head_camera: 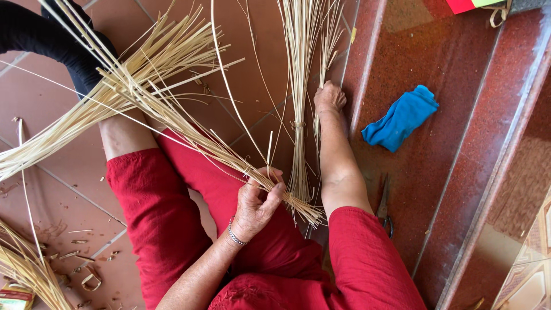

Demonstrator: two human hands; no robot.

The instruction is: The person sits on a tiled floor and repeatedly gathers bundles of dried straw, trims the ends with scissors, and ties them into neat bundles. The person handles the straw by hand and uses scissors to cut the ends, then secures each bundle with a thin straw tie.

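My left hand (256,201), with a bracelet at the wrist, is closed around a bundle of thin pale straw strips (172,109) that fans out up and to the left across my red trousers (166,201). My right hand (329,96) reaches forward to the floor, its fingers closed on a few strips of a second, tied bundle of straw (301,86) that lies straight ahead between my arms. Exactly how many strips the right hand grips is hidden.
A blue cloth (401,117) lies on the red step at the right. Scissors (384,206) rest beside my right elbow. More straw (23,270) and small cut scraps (86,275) lie at the lower left on the tiled floor.
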